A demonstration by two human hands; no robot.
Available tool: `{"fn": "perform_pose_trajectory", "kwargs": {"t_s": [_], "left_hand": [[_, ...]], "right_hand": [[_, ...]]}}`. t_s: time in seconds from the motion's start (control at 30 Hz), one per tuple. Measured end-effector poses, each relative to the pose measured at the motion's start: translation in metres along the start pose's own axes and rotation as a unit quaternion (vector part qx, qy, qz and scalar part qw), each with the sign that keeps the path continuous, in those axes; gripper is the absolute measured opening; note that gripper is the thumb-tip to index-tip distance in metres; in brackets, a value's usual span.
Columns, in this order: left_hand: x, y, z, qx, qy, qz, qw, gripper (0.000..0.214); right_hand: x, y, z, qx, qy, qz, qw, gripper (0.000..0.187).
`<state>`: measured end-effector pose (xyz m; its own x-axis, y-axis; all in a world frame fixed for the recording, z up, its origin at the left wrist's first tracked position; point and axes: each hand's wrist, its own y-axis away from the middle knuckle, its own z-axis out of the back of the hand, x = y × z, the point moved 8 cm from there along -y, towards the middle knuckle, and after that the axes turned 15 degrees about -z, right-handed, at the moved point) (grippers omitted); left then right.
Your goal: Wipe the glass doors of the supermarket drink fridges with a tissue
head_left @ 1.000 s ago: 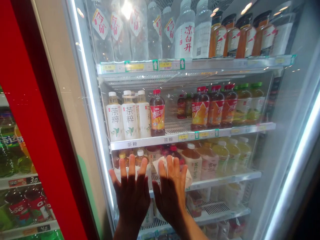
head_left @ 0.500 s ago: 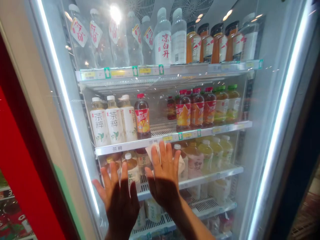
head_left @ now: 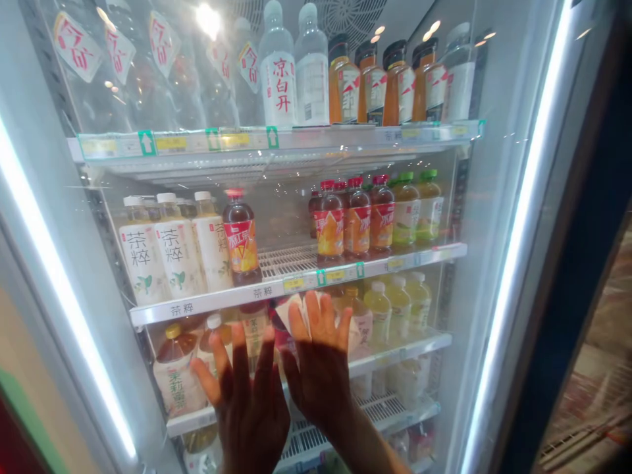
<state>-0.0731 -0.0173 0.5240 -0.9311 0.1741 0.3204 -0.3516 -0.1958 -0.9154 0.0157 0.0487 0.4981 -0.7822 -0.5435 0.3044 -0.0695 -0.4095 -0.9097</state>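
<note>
Both hands lie against the glass door (head_left: 488, 217) of a lit drinks cooler, low in the middle of the view. My left hand (head_left: 247, 401) is flat on the glass with fingers spread and holds nothing. Just to its right, my right hand (head_left: 318, 365) presses a white cloth (head_left: 291, 309) against the glass; the cloth's edge shows above the fingertips. Behind the glass at hand height stand bottles of tea (head_left: 175, 372) on a wire shelf (head_left: 395, 352).
Inside the cooler, the top shelf (head_left: 276, 138) carries water bottles (head_left: 279, 72) and orange drinks (head_left: 390, 76). The middle shelf holds white tea bottles (head_left: 170, 253) and red-capped iced tea (head_left: 239, 237). Bright light strips (head_left: 513, 237) run down both door edges.
The view has swung left to right, so the red cooler at the left has left the picture. Both hands, with the cloth, have stayed on the glass and slid right across the door.
</note>
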Motion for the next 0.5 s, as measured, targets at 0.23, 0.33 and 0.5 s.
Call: {"fn": "perform_pose_trajectory", "kwargs": {"t_s": [0.23,0.33,0.5], "left_hand": [[-0.041,-0.026,-0.027,-0.004,0.013,-0.02,1.0,0.078],[-0.058,-0.033,-0.04,0.002,0.005,-0.019,1.0,0.079],[-0.078,-0.039,-0.062,0.05,-0.022,0.011,0.998,0.08]], "right_hand": [[-0.044,-0.02,0.02,-0.019,0.004,0.013,1.0,0.062],[-0.068,-0.034,0.025,-0.017,0.019,0.016,1.0,0.061],[-0.103,-0.023,0.031,-0.028,0.008,0.025,0.999,0.071]]}}
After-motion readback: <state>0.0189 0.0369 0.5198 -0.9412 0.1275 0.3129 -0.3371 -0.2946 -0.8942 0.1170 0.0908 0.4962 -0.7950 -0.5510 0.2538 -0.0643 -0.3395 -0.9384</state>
